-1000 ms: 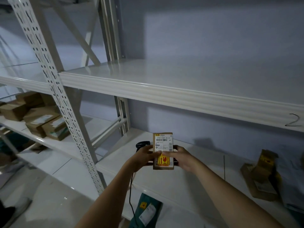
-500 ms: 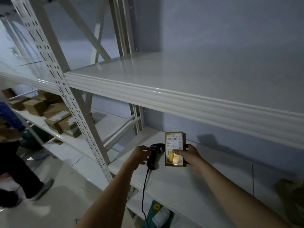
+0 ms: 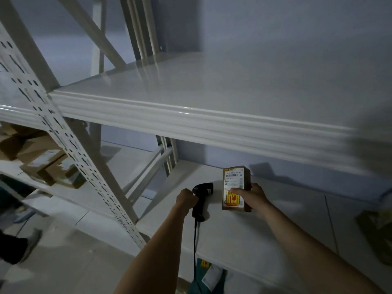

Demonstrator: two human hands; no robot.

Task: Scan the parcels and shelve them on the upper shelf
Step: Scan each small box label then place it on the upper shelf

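- Below the upper shelf [image 3: 191,98], our right hand [image 3: 253,197] grips the parcel [image 3: 234,187] upright.
- At its nine o'clock, our left hand [image 3: 186,198] clasps the scanner [image 3: 201,198]; scanning seems underway.
- Next: lift toward twelve o'clock.

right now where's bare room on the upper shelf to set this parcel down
The upper shelf shows bare from its ribbed front edge back to the wall. The right hand grips the parcel and the left hand grips the scanner. It is crowded only in the next bay, with cardboard boxes.
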